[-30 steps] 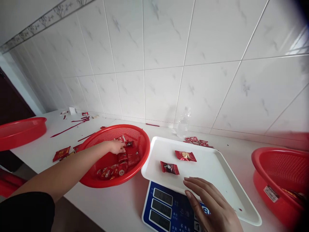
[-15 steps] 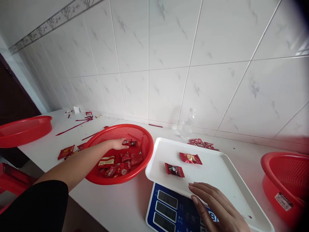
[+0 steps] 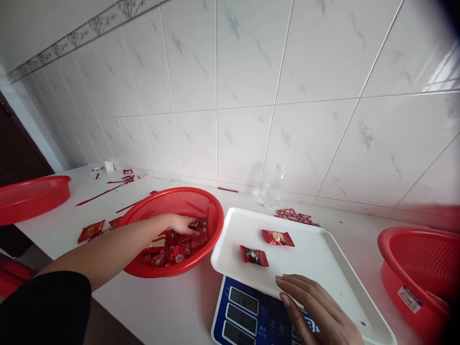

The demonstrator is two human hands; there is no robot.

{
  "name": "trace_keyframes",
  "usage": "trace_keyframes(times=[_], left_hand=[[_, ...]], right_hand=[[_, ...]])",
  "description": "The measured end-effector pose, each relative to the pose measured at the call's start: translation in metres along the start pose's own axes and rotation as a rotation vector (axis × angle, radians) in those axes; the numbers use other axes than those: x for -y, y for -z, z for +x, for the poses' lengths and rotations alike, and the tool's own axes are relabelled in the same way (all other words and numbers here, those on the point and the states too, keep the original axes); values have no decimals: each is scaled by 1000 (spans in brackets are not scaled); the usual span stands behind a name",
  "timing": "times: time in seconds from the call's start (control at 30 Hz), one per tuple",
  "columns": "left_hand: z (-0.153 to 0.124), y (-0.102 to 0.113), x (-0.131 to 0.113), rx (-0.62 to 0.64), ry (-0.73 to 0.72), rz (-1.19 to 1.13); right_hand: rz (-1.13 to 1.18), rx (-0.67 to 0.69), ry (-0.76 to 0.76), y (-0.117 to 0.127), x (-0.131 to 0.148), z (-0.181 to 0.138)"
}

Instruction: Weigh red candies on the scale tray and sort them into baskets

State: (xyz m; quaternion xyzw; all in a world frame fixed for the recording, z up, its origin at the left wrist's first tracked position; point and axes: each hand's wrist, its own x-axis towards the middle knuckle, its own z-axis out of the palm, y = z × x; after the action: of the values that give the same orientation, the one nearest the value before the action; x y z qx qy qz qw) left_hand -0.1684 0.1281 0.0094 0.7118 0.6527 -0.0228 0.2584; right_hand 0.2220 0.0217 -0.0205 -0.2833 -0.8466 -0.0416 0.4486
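Loosely spread, the right hand (image 3: 319, 306) is over the near edge of the white scale tray (image 3: 316, 254); whether the left hand (image 3: 183, 224), inside the red perforated basket (image 3: 172, 272), pinches anything, I cannot tell. Two red packets (image 3: 278, 238) are trayed; more wrapped packets (image 3: 179, 254) remain basketed.

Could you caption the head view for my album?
Left hand in a red basket of wrapped packets, right hand at a scale's white tray bearing two more packets.

Middle basket (image 3: 168, 273): bright red. Tray (image 3: 316, 258): white. Scale (image 3: 264, 306): deep blue, pale lettering (image 3: 280, 327), grey displays (image 3: 243, 301) framed in white. Rear packet (image 3: 278, 238) on tray: red, gold patch; front packet (image 3: 254, 256): red, dark centre. Desk (image 3: 179, 306): white. Wall tiles (image 3: 244, 62): white, grey veining; border strip (image 3: 75, 39): grey bamboo-like pattern. Sleeve (image 3: 46, 306): black.
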Motion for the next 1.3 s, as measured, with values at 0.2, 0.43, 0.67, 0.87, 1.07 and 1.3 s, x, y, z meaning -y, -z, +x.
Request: trace_keyframes(times=[0.2, 0.43, 0.67, 0.87, 1.07, 1.3], left_hand=[[-21, -10, -3, 60, 99, 27], [-29, 5, -1, 50, 61, -101], [-52, 32, -26, -117, -3, -279], [-45, 41, -93, -199, -245, -380], [-33, 26, -171, -56, -449, -276], [-17, 14, -199, 17, -515, -144]], right_hand=[[38, 18, -4, 1, 2, 0], [59, 1, -40, 3, 4, 1], [87, -8, -51, 2, 4, 2], [95, -133, -75, 4, 9, 11], [103, -141, -104, 5, 7, 14], [33, -202, -151, 6, 5, 13]])
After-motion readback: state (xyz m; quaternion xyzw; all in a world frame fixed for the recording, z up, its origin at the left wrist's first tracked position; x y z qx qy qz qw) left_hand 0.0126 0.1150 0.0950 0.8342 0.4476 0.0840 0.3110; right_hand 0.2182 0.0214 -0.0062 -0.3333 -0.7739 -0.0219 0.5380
